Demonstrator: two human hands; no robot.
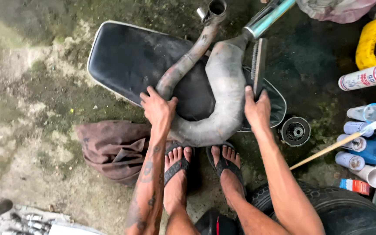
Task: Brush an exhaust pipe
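Two hands on a grey, curved exhaust pipe (223, 87) lying across a black seat (127, 56): left hand (157, 109) clamped over its bend, right hand (257, 109) gripping a wire brush (258, 65) alongside; likely heavy, rigid, grimy, best held at the narrow bend.

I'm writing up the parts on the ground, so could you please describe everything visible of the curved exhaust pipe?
The exhaust pipe is a fat, dull grey metal chamber, scuffed and grimy, bent in a U. A thinner rust-brown header curls up to an open flanged end; the other end joins a shiny silencer. It lies across a black seat. The left hand grips its bend, and the right hand holds a wire brush against it.
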